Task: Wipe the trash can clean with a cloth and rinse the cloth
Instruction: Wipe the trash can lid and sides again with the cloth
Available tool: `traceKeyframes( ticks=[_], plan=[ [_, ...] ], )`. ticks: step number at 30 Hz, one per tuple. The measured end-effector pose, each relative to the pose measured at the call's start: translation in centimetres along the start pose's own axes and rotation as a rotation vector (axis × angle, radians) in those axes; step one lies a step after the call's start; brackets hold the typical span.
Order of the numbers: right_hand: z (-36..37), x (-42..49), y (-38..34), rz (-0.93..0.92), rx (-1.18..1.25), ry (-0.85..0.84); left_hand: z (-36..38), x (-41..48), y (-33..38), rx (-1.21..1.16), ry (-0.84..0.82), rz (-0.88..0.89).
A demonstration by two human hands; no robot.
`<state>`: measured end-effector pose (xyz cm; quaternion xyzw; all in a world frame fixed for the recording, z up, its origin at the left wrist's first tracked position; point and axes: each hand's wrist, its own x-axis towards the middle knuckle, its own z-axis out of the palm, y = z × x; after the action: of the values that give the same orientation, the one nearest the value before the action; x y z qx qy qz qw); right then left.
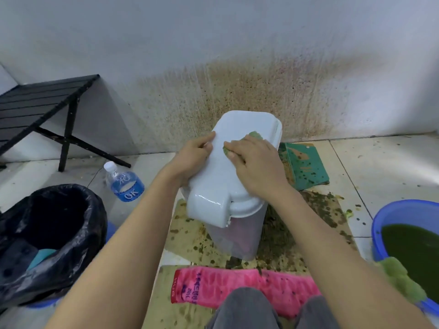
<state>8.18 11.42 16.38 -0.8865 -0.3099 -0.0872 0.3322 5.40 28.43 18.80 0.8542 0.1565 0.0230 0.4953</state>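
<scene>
Wiping goes best with firm, overlapping strokes: the right hand point(253, 162), fingers nearly flat, presses the green cloth point(255, 135) on the lid point(240, 123) of the white trash can point(235, 236) in the centre, while the left hand point(192, 154) grips the lid's edge at 9 o'clock, steadying it. The bottle point(124, 182) at 8 o'clock reads "OK"; the pink towel point(237, 288) at 6 o'clock seems to read "HUG".
</scene>
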Motion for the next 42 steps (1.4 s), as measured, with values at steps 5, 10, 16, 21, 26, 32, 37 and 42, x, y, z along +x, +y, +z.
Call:
traceKeyframes(
  ticks=[5, 10, 16, 21, 26, 32, 37, 42],
  plan=[
    [1.4, -7.6, -3.6, -0.174, 0.023, 0.148, 0.0, -0.9, -0.9, -0.132, -0.042, -0.049],
    [2.4, -12.0, -2.6, -0.377, 0.005, 0.227, 0.2, -1.2, -1.5, -0.16, -0.011, -0.021],
    [1.1, -13.4, -1.3, -0.233, -0.044, 0.323, -0.1, -1.1, -2.3, -0.157, 0.034, -0.014],
    [1.6, -11.7, -3.9, -0.123, 0.0, 0.345, 0.2, -1.5, -1.8, -0.193, 0.041, 0.016],
    [2.4, -12.6, -4.2, -0.186, -0.031, 0.38, 0.0, -2.2, -2.3, -0.34, 0.036, -0.009],
    [0.6, -14.5, -1.6, -0.168, 0.059, 0.33, -0.1, -1.9, -2.5, -0.368, 0.064, 0.02],
    [1.6, -13.6, -3.7, -0.112, -0.021, 0.396, 0.2, -2.1, -2.6, -0.373, 0.07, 0.029],
    [0.9, -13.3, -4.4, -0.149, -0.318, 0.285, 0.0, -1.8, -2.8, -0.365, 0.077, 0.024]
  ],
)
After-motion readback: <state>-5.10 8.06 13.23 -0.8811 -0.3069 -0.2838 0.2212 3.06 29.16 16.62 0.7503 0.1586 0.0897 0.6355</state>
